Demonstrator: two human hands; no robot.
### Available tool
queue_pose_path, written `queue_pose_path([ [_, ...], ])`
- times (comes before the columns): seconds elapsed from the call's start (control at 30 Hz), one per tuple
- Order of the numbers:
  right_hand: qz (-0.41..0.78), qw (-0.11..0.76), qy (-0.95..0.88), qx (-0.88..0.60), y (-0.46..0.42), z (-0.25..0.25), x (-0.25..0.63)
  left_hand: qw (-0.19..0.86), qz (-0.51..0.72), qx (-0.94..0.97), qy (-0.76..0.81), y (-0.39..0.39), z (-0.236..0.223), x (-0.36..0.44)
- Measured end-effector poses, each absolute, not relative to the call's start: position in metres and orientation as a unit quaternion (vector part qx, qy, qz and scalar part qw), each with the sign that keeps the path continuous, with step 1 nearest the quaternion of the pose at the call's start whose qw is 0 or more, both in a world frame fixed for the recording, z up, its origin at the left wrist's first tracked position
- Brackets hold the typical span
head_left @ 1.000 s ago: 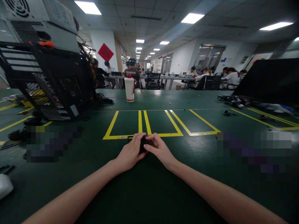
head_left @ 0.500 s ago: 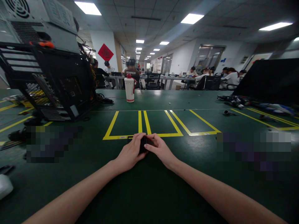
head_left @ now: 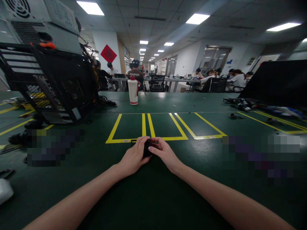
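Note:
A small black boxy object rests between my hands on the dark green table, near the front line of the yellow tape marks. My left hand is wrapped over its left side and top. From the right, my right hand curls in with thumb and fingers against the object's right side. Both hands hide most of it, so its exact kind does not show. A dark edge of it sticks out left of my left fingers.
An open black computer case with a grey power supply on top stands at left. A white bottle with a red lid is at the back. Right are a dark screen and cables. Several people sit at far desks.
My right thumb and fingers have shifted very slightly at the black object's right side. My left hand and the object look the same.

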State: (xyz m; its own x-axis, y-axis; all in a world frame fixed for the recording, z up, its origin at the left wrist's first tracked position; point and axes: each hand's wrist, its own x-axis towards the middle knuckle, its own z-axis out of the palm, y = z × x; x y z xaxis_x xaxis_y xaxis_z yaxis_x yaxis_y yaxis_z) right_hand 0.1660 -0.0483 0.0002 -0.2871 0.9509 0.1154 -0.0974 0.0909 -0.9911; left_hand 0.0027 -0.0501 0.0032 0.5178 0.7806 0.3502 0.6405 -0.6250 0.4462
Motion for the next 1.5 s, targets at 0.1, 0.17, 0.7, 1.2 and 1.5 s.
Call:
queue_pose_path([
  [0.1,0.57,0.459,-0.578,-0.361,-0.0495,0.0018,0.1661,0.135,0.263,0.861,0.414,-0.05,0.0029,0.0022],
  [0.17,0.568,0.46,-0.583,-0.355,-0.0506,0.0025,0.1656,0.136,0.262,0.861,0.415,-0.05,0.0034,0.0022],
  [0.7,0.558,0.476,-0.581,-0.354,-0.0471,0.0035,0.1648,0.132,0.26,0.862,0.415,-0.0505,0.0054,0.0034],
  [1.2,0.53,0.475,-0.605,-0.357,-0.0515,0.006,0.1654,0.127,0.269,0.863,0.409,-0.0488,0.0018,0.003],
  [1.5,0.534,0.489,-0.583,-0.368,-0.0492,0.0025,0.164,0.132,0.264,0.861,0.414,-0.0502,0.0039,0.0032],
])
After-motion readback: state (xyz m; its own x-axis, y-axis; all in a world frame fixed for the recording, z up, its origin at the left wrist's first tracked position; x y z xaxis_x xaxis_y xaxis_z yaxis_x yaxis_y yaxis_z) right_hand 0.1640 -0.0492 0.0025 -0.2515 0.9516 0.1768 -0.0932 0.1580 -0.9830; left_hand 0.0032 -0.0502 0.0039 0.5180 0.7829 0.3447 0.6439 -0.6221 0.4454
